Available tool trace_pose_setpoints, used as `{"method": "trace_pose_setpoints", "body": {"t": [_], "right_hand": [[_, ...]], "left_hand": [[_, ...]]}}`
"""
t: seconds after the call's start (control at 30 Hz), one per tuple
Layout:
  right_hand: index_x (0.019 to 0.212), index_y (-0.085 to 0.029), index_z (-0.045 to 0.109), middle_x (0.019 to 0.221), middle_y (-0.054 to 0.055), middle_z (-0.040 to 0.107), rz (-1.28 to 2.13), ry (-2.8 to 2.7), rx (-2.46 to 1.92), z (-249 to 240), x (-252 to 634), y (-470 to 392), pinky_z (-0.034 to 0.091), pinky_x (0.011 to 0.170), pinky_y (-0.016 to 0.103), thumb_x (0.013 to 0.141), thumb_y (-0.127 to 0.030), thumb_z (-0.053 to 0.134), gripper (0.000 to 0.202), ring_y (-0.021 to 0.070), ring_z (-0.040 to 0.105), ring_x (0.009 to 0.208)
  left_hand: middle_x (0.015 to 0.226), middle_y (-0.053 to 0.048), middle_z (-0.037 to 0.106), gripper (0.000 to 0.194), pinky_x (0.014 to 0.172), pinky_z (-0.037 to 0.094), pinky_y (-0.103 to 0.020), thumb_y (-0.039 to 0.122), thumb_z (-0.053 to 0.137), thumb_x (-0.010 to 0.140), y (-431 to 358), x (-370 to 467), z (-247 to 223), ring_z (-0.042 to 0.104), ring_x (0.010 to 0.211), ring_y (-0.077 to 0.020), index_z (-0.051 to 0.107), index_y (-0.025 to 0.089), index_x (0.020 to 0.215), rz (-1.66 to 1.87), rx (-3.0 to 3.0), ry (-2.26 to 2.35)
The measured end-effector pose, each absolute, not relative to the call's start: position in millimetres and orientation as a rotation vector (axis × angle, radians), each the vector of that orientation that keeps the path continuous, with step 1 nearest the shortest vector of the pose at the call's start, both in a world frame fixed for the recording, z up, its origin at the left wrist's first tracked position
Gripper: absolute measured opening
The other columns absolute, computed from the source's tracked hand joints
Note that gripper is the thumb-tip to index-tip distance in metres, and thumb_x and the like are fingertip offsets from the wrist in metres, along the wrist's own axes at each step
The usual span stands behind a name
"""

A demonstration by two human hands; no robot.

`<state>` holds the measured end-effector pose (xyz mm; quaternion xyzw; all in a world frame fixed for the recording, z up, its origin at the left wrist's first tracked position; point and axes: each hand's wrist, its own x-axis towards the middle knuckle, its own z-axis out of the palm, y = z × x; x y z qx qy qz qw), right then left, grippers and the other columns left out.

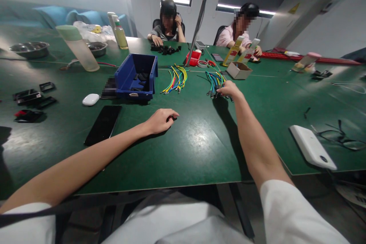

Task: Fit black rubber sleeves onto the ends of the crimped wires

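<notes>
As far as we could judge, the handling of the wires was partway along. They lay sorted into two loose groups on the green desk (183, 160): the left wire bundle (184, 77), fanned out beside the blue bin (143, 96) with no hand on it, and the right wire bundle (211, 80), a little farther over, under our fingers. Terminals showed at the near ends of both, so that fitting looked done, at least on the wires we could make out. We saw no wire joined to any other part, and we could not count how many remained to be dealt with.

Our right hand (230, 89) reached forward with its fingers drawn together at the near ends of the right wire bundle. It touched the wires, but we could not tell whether it had pinched one or only rested among them. Our left hand (161, 121) lay on the desk, well apart from both bundles, with its fingers loosely curled. A dark patch with a hint of red showed between thumb and fingers; we could not tell if that was something held or mere shadow. The black smartphone (103, 125) lay to its left, and dark pieces (142, 77) sat inside the blue bin.
</notes>
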<state>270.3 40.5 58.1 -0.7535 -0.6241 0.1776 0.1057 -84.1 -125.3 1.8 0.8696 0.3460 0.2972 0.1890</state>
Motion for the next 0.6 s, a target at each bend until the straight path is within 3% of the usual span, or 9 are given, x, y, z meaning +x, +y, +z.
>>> {"method": "trace_pose_setpoints", "body": {"t": [0.2,0.37,0.6], "right_hand": [[0.081,-0.01,0.069,0.074,0.013,0.069,0.397,-1.819,-2.304,55.5,269.5,40.2,0.053,0.075,0.03,0.084,-0.028,0.068,0.019,0.021,0.067,0.073],[0.099,-0.008,0.069,0.088,0.017,0.07,0.266,-1.759,-2.295,56.1,263.7,30.8,0.051,0.088,0.034,0.08,-0.03,0.072,0.029,0.0286,0.066,0.1],[0.111,-0.007,0.064,0.103,0.022,0.066,0.149,-1.807,-2.255,59.7,262.9,19.9,0.05,0.09,0.039,0.08,-0.038,0.075,0.045,0.0324,0.063,0.107]], "left_hand": [[0.09,-0.006,0.071,0.033,0.077,0.05,-0.029,0.004,0.048,0.079,-125.5,-84.3,2.4,0.065,0.081,-0.016,0.068,0.013,0.103,0.831,2.44,0.977],[0.09,-0.006,0.071,0.033,0.077,0.05,-0.029,0.003,0.047,0.078,-125.3,-84.2,2.3,0.065,0.08,-0.0158,0.068,0.014,0.101,0.837,2.441,0.974],[0.089,-0.005,0.071,0.033,0.078,0.05,-0.029,0.003,0.047,0.078,-125.5,-83.7,2.3,0.065,0.079,-0.0155,0.069,0.014,0.101,0.84,2.445,0.98]]}}
